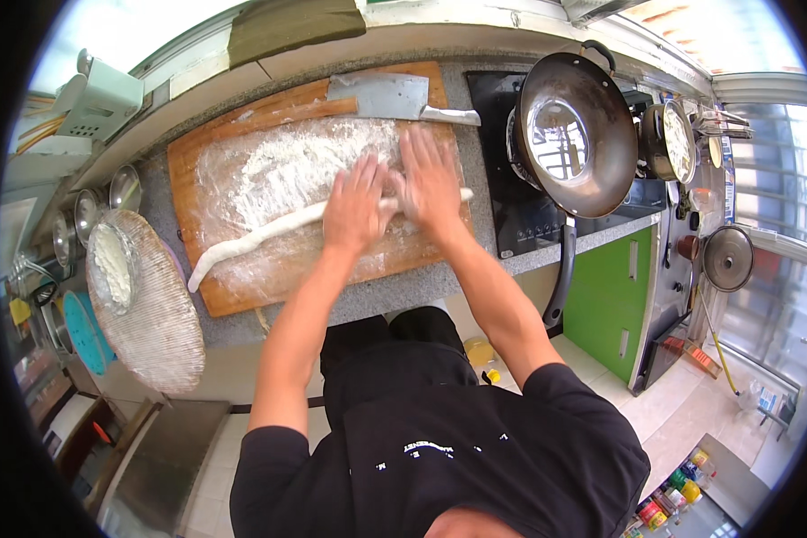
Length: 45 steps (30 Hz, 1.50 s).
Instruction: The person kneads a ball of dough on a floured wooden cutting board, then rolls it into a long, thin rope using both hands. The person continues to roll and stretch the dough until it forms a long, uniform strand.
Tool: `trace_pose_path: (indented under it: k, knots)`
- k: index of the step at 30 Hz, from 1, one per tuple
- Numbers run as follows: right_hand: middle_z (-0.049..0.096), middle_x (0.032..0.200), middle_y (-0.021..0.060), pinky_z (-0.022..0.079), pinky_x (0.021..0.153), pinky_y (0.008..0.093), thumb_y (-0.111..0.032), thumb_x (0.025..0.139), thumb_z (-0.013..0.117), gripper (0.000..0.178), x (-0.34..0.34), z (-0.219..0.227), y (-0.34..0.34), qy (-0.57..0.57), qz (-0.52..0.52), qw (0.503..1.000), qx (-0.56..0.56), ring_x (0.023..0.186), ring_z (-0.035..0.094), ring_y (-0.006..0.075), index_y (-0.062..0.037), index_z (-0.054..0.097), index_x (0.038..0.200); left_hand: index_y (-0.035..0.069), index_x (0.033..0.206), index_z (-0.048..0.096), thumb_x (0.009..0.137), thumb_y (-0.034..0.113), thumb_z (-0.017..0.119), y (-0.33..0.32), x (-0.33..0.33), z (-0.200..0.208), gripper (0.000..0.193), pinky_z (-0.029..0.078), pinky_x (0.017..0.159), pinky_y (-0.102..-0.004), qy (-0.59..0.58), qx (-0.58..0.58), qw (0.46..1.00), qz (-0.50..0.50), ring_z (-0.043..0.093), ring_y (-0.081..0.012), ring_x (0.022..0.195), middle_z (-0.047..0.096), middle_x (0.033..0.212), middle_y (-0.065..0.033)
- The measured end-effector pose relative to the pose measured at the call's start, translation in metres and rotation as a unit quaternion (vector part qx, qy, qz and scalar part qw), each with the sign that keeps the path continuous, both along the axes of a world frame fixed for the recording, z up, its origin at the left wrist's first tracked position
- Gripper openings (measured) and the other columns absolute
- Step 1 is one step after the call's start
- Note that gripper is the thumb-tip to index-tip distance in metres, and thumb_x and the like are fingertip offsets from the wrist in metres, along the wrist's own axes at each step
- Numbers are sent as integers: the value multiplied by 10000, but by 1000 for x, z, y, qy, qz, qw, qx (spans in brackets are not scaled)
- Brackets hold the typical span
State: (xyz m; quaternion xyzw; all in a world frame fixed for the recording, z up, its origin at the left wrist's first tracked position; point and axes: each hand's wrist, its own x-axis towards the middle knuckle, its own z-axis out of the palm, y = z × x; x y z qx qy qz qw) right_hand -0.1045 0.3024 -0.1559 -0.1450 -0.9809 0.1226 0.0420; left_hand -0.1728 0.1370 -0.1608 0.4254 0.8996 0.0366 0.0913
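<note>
A long white rope of dough (264, 231) lies across a floured wooden board (181, 184), its left end hanging over the board's left edge. My left hand (357, 204) and my right hand (429, 177) rest flat on the rope toward its right part, side by side with thumbs close together. Fingers on both hands are stretched out, pointing away from me, and the palms hide that stretch of dough. Loose flour (287, 161) covers the board beyond the rope. Past my fingertips, at the far edge, a cleaver (381, 92) lies flat with its handle to the right.
On the right, a wok (605, 134) stands on a black cooktop (507, 224), with a pot (659, 143) beyond it. At the left, a bowl of flour (112, 264) sits on a round ribbed tray (157, 332). A wooden strip (287, 115) lies along the board's far side.
</note>
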Motion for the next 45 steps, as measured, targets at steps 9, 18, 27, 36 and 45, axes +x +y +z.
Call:
trace_pose_path:
  k: [9, 18, 27, 36, 45]
  knots:
    - [257, 1747, 161, 102, 1332, 498, -672, 1067, 284, 851, 31, -1, -15, -68, 30, 997, 20, 1626, 215, 306, -72, 303, 1670, 110, 1676, 309, 1058, 551, 490, -21, 23, -4, 781, 170, 1322, -529, -2, 7, 999, 48, 211, -323, 1624, 225, 1762, -135]
    - [298, 1730, 163, 146, 1328, 492, -585, 1070, 440, 803, -7, 1, -22, -16, 50, 998, 33, 1619, 234, 305, -58, 307, 1661, 127, 1672, 308, 1074, 560, 453, -80, -8, 6, 752, 130, 1341, -490, 51, 44, 989, 129, 193, -269, 1633, 218, 1769, -84]
    - [218, 1765, 106, 107, 1343, 476, -712, 1068, 207, 873, -28, -5, -34, -59, 68, 992, 85, 1632, 194, 258, -105, 212, 1695, 144, 1694, 215, 1104, 441, 421, -83, -38, 7, 692, 80, 1347, -466, 11, -1, 993, 119, 133, -271, 1642, 163, 1772, -103]
    - [227, 1767, 95, 93, 1338, 491, -641, 1053, 414, 872, 66, 9, -52, -156, 115, 979, 65, 1638, 176, 260, -73, 230, 1688, 116, 1695, 182, 1101, 522, 368, -130, 31, 23, 743, 90, 1346, -458, -93, -74, 992, 27, 80, -260, 1644, 104, 1777, -93]
    - [524, 1600, 124, 272, 1307, 482, -308, 1074, 585, 431, 1, -41, -47, 17, 219, 975, 0, 1531, 426, 295, -115, 618, 1458, 93, 1309, 699, 899, 359, 804, -181, -40, 6, 500, 511, 1095, -382, -23, 73, 988, 137, 640, -211, 1168, 683, 1246, -89]
